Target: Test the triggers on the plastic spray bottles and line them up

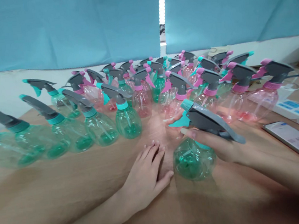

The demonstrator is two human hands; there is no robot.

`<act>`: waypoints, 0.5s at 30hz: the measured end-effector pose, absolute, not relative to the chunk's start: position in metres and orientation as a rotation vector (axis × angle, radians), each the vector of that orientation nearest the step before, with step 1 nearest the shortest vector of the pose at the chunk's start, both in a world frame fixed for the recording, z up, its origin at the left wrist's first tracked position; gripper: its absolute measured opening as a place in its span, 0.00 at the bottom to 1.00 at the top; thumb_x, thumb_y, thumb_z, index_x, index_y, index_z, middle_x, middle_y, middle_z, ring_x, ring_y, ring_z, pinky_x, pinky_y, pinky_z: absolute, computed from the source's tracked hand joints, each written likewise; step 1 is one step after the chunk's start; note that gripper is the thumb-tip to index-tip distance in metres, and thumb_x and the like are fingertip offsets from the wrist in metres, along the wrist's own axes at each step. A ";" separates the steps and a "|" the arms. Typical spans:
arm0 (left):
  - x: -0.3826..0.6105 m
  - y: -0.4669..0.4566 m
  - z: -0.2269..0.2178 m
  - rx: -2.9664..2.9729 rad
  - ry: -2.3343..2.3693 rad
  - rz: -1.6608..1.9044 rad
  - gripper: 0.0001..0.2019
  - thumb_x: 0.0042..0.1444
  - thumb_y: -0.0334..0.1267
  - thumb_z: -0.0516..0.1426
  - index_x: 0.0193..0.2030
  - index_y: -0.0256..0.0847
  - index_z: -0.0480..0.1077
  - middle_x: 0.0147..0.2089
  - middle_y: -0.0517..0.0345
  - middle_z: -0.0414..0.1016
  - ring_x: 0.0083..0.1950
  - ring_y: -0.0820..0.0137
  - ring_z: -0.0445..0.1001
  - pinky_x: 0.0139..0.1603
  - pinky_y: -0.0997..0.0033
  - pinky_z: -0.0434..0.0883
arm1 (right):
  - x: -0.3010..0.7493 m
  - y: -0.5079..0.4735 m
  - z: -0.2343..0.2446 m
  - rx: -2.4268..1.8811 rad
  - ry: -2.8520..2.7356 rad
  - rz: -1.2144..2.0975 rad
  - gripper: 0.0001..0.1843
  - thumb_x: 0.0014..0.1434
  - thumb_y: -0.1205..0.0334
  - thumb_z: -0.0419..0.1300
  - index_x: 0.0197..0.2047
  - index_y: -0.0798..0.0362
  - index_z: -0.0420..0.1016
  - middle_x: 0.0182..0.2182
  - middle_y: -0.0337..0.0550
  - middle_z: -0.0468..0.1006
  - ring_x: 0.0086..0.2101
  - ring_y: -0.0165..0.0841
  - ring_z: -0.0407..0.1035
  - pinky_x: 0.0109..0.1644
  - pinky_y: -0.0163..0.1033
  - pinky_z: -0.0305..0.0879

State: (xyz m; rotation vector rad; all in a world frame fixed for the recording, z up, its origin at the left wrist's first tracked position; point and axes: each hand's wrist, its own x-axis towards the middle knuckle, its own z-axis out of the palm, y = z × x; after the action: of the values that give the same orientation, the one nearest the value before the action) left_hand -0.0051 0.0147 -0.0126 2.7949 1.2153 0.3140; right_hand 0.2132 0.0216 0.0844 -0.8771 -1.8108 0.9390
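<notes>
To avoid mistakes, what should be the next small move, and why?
Probably the right hand should move its transparent green plastic spray bottle left, toward the row of similar green bottles: its fingers already hold it, and the left hand, seemingly empty, rests on the brown table.

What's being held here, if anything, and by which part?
The right hand holds a green spray bottle by its neck, just below the gray spray head. The left hand lies on the table, holding nothing.
</notes>
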 end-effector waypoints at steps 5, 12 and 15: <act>-0.005 0.015 -0.013 2.780 1.205 0.340 0.29 0.65 0.51 0.51 0.65 0.32 0.59 0.68 0.39 0.59 0.69 0.53 0.55 0.66 0.49 0.56 | 0.215 0.022 0.083 -0.910 -1.808 0.986 0.19 0.60 0.67 0.57 0.21 0.50 0.53 0.22 0.32 0.64 0.21 0.24 0.59 0.25 0.33 0.58; -0.005 0.014 -0.012 2.780 1.206 0.312 0.30 0.65 0.51 0.51 0.65 0.31 0.59 0.68 0.38 0.58 0.69 0.52 0.54 0.66 0.47 0.56 | 0.214 0.023 0.082 -0.869 -1.808 0.947 0.15 0.59 0.67 0.57 0.23 0.49 0.59 0.18 0.30 0.54 0.17 0.24 0.50 0.21 0.34 0.52; -0.005 0.014 -0.012 2.785 1.204 0.318 0.30 0.65 0.51 0.52 0.65 0.30 0.59 0.68 0.38 0.58 0.69 0.52 0.55 0.66 0.48 0.57 | 0.214 0.023 0.083 -0.876 -1.821 0.897 0.19 0.61 0.63 0.57 0.21 0.49 0.54 0.17 0.30 0.51 0.16 0.24 0.47 0.20 0.34 0.51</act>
State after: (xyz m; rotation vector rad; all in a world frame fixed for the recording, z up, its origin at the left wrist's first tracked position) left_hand -0.0047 0.0140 -0.0122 2.7847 1.2041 0.3176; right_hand 0.2135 0.0231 0.0828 -0.8759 -1.8211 0.8970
